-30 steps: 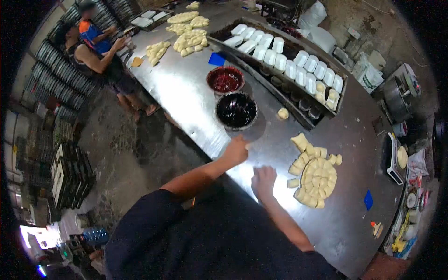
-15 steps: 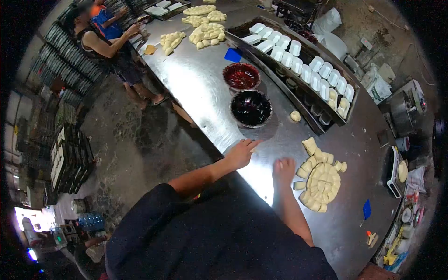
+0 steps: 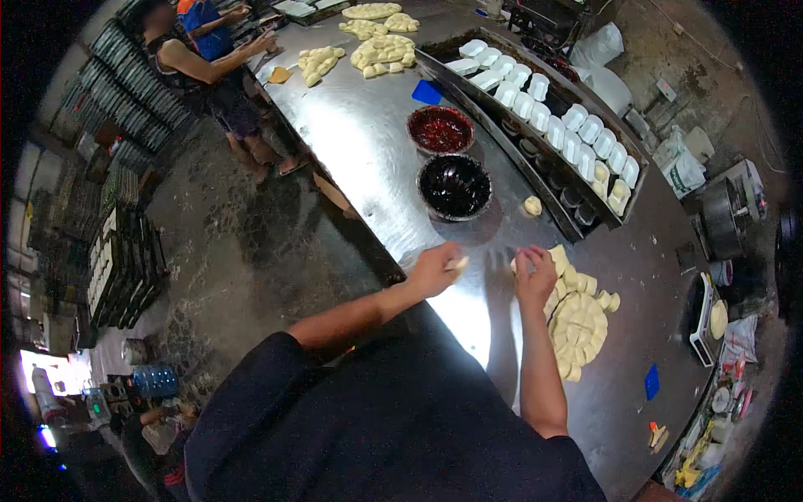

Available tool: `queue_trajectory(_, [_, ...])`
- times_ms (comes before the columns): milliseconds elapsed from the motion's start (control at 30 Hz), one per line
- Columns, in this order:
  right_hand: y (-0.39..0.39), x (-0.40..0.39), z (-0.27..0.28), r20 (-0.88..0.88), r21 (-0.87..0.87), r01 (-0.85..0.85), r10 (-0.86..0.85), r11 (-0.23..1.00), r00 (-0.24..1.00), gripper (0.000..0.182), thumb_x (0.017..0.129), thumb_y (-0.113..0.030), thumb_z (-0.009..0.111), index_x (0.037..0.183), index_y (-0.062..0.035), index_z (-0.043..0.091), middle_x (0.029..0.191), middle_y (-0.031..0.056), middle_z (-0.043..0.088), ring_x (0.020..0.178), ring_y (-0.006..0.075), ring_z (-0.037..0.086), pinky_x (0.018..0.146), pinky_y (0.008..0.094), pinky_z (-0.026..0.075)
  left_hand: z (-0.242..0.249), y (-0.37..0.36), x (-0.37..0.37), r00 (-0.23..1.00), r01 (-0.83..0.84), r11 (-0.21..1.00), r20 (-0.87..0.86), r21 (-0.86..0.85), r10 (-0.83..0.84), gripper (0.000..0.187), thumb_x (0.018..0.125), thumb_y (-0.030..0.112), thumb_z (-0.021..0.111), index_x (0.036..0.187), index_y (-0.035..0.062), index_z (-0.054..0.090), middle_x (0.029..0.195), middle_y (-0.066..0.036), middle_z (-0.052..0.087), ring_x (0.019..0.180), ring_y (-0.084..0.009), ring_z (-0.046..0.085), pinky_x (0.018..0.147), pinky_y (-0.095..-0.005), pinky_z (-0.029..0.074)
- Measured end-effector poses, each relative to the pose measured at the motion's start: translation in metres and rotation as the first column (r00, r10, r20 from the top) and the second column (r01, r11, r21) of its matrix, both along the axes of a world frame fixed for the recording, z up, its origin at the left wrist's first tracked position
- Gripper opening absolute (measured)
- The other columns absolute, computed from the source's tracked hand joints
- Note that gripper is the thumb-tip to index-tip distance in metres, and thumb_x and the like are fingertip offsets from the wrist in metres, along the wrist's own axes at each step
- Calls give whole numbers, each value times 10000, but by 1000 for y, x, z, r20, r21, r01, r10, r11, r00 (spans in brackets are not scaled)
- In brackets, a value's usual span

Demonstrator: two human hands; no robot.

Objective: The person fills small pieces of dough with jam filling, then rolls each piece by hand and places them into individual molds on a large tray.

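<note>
My left hand [image 3: 433, 271] is closed round a small piece of pale dough [image 3: 458, 263], held just above the metal table. My right hand [image 3: 536, 276] is pinched beside the near dough cluster, with a bit of pale dough showing at its fingertips. That cluster of cut dough pieces [image 3: 580, 325] lies partly behind my right hand and wrist. Beyond my hands stand a bowl of dark, glossy filling [image 3: 454, 189] and, touching it, a bowl of red filling [image 3: 441, 130]. A single dough ball [image 3: 533, 206] rests to the right of the bowls.
A long dark tray [image 3: 535, 125] holds rows of white paper cups, a few with dough. More dough clusters [image 3: 383, 53] lie at the table's far end. Blue scrapers [image 3: 652, 381] and a scale [image 3: 704, 335] are on the right. Two people stand at the far left edge.
My right hand has moved up and away from me, from the near-left side of the dough cluster, and now pinches dough. My left fingers, previously extended, have curled around their piece.
</note>
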State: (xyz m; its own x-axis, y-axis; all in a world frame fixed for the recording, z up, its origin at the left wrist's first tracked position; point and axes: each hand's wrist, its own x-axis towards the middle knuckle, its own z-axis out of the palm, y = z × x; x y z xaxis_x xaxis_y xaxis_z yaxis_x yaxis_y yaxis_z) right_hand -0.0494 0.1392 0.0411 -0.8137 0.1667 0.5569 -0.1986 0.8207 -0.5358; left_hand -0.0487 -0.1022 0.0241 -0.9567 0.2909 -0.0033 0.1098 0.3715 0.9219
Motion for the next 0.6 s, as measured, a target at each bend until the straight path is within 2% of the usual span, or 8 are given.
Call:
queue_trajectory(67, [-39,16,43,51,-627,-64,123,776,991,175,835,-153,700,926,-3,708,916,107,683,786,206,642,720,292,491,76,37,16,986,-91,962,-114,259,124,272,844,46,690,1090,30,575,933,-54,643,888,-118,620,780,-274,515])
queue_trajectory(100, [-57,27,78,-90,-528,-185,162,829,983,100,855,-98,670,855,1,679,841,79,685,794,149,633,718,264,486,96,60,22,995,-84,810,89,581,40,234,847,17,679,1053,13,569,950,-31,643,865,-88,597,786,-253,506])
queue_trajectory(200, [-45,20,150,-555,-522,-293,-58,801,830,257,903,-62,607,658,-17,547,662,41,628,600,112,574,568,260,447,166,84,27,973,64,718,115,694,-198,157,913,134,655,1004,6,651,956,-19,637,862,-77,584,789,-236,473])
queue_trajectory(300, [-40,22,194,-177,-795,34,-285,605,942,429,959,-210,556,572,-27,520,582,73,589,552,109,541,516,264,401,193,103,20,963,65,837,-254,543,90,356,932,281,653,758,-30,653,805,-26,627,710,-58,520,629,-237,426])
queue_trajectory(433, [-96,24,160,-455,-628,-304,-20,717,891,549,949,-289,595,481,-10,531,449,-16,458,459,84,402,450,275,306,174,85,-4,935,-338,636,323,693,145,616,976,543,480,614,52,571,594,7,517,557,-76,455,500,-295,338])
queue_trajectory(500, [-104,34,137,63,-725,-78,179,685,982,474,945,-281,602,563,0,611,502,-6,530,474,96,450,470,272,345,138,58,-7,774,-564,707,570,426,274,725,947,687,354,593,90,565,579,16,493,542,-105,452,496,-317,333])
queue_trajectory(567, [-97,6,102,267,-955,286,634,75,726,373,937,-257,610,716,36,678,666,32,651,562,99,548,500,278,394,46,8,-21,657,-574,652,753,495,7,800,930,736,274,721,43,614,679,-41,579,622,-161,528,594,-322,433])
queue_trajectory(600, [-80,-14,65,133,-978,210,791,6,597,274,896,-201,644,873,66,697,855,68,704,708,116,628,593,259,464,41,-14,-30,648,-594,596,761,540,-43,804,936,726,255,872,12,619,812,-91,607,716,-210,565,687,-348,466])
